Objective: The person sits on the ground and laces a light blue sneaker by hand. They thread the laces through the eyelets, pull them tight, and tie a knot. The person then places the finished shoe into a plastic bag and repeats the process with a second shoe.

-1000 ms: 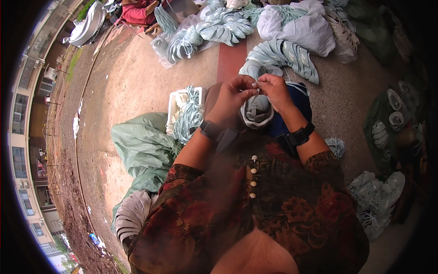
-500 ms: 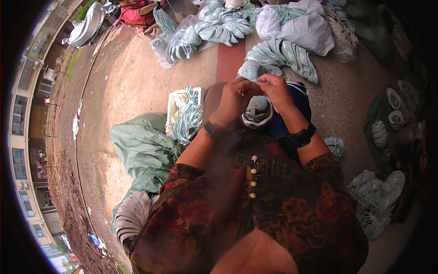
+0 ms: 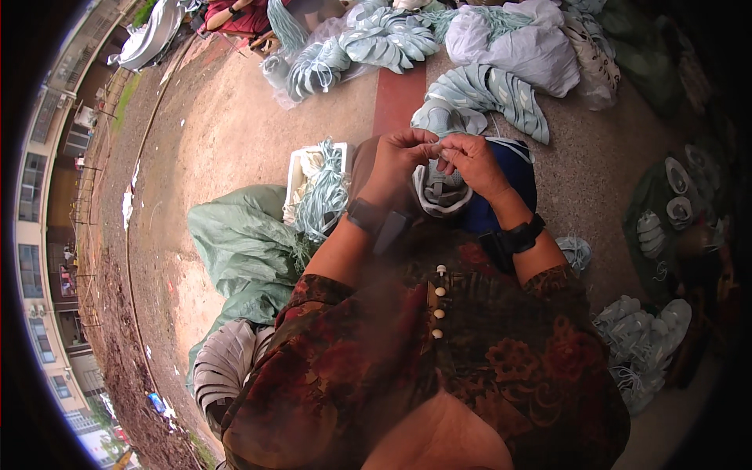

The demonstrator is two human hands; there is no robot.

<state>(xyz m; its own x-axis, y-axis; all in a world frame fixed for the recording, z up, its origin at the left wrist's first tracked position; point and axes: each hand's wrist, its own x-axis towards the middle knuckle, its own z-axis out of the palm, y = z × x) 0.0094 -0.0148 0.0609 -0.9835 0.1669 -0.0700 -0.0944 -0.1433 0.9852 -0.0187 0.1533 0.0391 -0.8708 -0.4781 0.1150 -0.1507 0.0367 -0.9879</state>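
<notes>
My left hand [image 3: 401, 157] and my right hand [image 3: 478, 166] meet fingertip to fingertip over my lap. Both are closed in a pinch on something too small to make out. Just below the fingers, a grey and white shoe upper [image 3: 441, 196] rests in my lap, partly covered by my hands. Dark blue cloth [image 3: 517, 176] lies under it on the right. Beyond my hands a curved row of nested pale blue shoe uppers [image 3: 501, 94] stretches to the right.
Left of my lap stands a white tray [image 3: 293, 174] heaped with pale blue laces [image 3: 325, 192], beside a green sack [image 3: 239, 235]. More shoe uppers [image 3: 388, 39] and a white bag [image 3: 517, 51] lie farther off. Uppers [image 3: 646, 337] also lie at right. Another person [image 3: 235, 19] sits at the far left.
My fingertips have drawn into a tighter pinch, with the right hand slightly lower. The view has shifted a little. The other person's arm has moved left.
</notes>
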